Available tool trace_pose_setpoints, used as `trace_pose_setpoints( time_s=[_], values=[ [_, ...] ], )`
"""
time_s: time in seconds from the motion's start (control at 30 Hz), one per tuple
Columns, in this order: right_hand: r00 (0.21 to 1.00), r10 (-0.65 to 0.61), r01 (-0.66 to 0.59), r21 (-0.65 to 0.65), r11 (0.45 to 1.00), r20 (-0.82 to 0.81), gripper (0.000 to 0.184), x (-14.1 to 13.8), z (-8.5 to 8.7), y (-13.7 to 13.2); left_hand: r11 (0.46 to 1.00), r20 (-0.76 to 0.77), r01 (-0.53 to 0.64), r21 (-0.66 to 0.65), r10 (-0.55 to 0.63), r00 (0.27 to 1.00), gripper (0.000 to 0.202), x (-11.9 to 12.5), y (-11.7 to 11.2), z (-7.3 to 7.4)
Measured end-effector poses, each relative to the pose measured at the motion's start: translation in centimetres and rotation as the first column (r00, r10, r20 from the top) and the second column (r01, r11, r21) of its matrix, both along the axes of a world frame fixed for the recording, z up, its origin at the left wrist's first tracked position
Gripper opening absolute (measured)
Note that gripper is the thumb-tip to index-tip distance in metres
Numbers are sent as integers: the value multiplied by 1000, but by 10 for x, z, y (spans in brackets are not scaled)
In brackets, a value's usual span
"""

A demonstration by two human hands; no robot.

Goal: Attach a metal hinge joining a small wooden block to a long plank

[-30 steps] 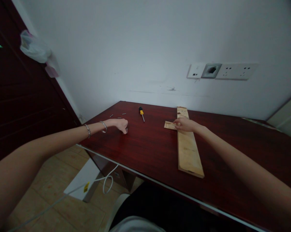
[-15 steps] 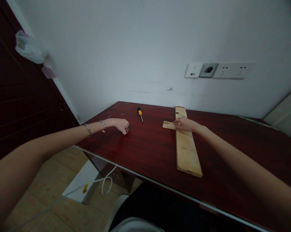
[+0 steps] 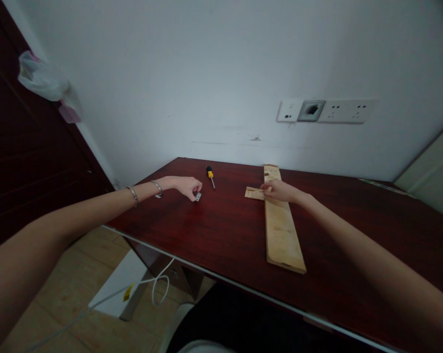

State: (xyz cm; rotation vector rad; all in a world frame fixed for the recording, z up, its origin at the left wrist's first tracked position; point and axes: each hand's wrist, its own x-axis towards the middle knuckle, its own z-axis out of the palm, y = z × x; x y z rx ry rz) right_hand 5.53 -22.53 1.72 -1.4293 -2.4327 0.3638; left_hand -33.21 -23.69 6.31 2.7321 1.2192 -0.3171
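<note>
Left grip (image 3: 186,186): fingertips pinched together on a small metal piece (image 3: 198,196), low over the table (image 3: 221,230). Screwdriver (image 3: 209,174) lies flat just beyond this grip, slightly to its right. Right grip (image 3: 278,190), well apart to the right, rests on a long plank (image 3: 282,235). Its fingertips touch a small wood block (image 3: 252,193) beside the plank; clamped or loose, cannot tell.

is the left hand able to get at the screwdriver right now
Probably yes: the screwdriver lies just beyond the left hand on the tabletop, with nothing between them. It seems to pinch a small metal piece, though, so gripping the handle may be awkward.
</note>
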Motion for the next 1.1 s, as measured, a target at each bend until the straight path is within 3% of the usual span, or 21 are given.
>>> trace_pose_setpoints(
  time_s=[0.1,0.2,0.43,0.7,0.9,1.1],
  values=[
    [983,-29,15,-77,997,-183,25,-6,1,1,999,70,44,8,-45,997,29,17,4,14],
    [918,-109,39,-188,981,-381,26,-13,4,-2,993,119,103,62,-109,987,32,43,13,30],
    [606,-349,14,-429,903,-715,10,-23,16,-21,960,196,233,158,-262,945,39,131,32,51],
    [200,-548,-195,-581,790,-812,11,-13,19,-22,896,232,354,268,-416,879,37,213,46,38],
    [80,-546,-183,-551,814,-834,14,0,9,-8,889,253,382,254,-442,861,28,244,52,24],
    [33,-564,-206,-558,804,-825,20,8,6,4,906,396,346,242,-418,818,31,243,64,11]
  ],
)
